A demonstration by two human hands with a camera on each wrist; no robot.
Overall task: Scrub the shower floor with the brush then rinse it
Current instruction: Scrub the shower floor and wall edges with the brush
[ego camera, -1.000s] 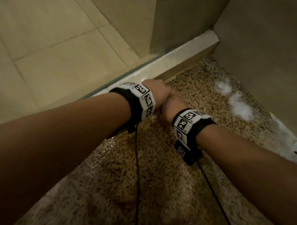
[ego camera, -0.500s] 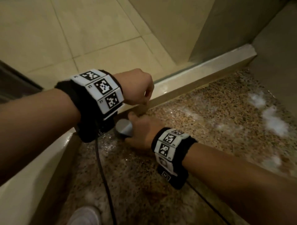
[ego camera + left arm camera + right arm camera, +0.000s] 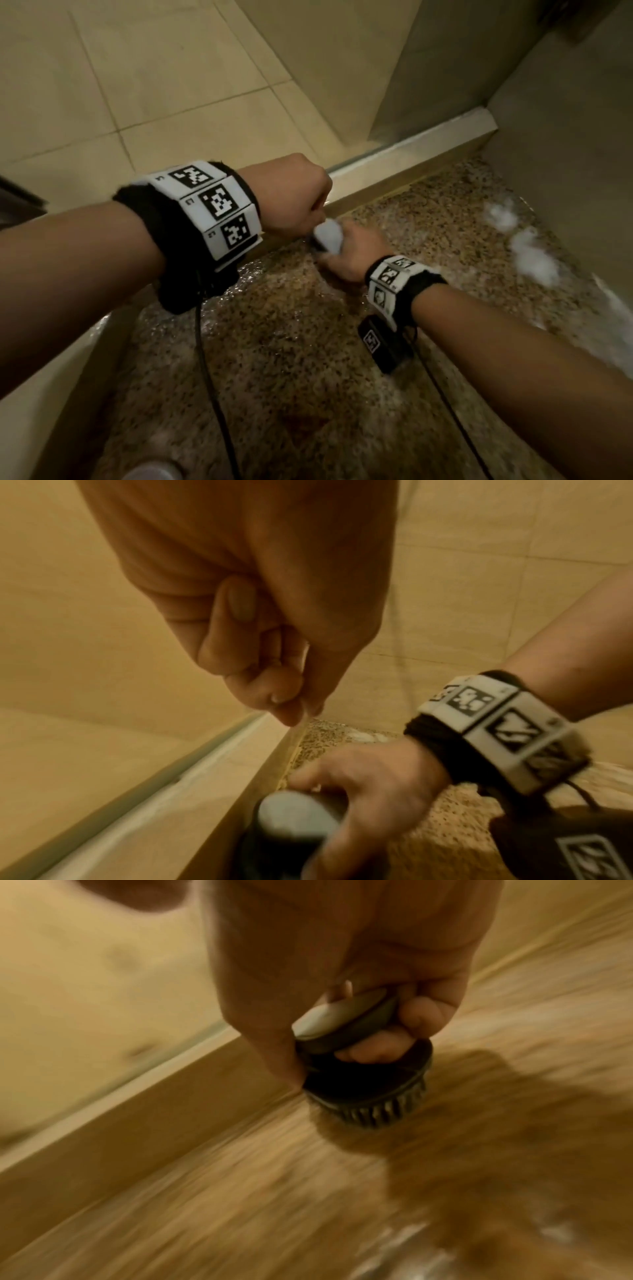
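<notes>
right hand point(image 3: 352, 251): wrapped around the knob of the brush, fingers curled under the cap, thumb down the side. You can see the grip best in the right wrist view point(image 3: 346, 969).
brush point(image 3: 366, 1074): round, dark body with a pale grey cap on top, short bristles pointing down and sitting on the shower floor. It's right up against the curb, pretty much in the angle where floor meets curb. From the head view only the grey cap point(image 3: 329, 236) pokes out between the two hands.
left hand point(image 3: 291, 195): balled into a fist, fingers tucked into the palm, holding nothing. It hangs just above the brush and the right hand; the left wrist view point(image 3: 260, 631) shows the curled fingers clearly.
shower floor point(image 3: 291, 359): speckled brown stone, wet and shiny, with glints of water near the curb.
curb point(image 3: 411, 161): pale raised sill running along the far side of the floor, with a glass panel edge sitting on it.
foam point(image 3: 531, 253): a few white blobs on the floor off to the right, well apart from the brush.
wristbands point(image 3: 212, 205): black bands with black-and-white marker tiles on both wrists, cables hanging down from them.
tiled floor point(image 3: 154, 102): beige tiles beyond the curb.
</notes>
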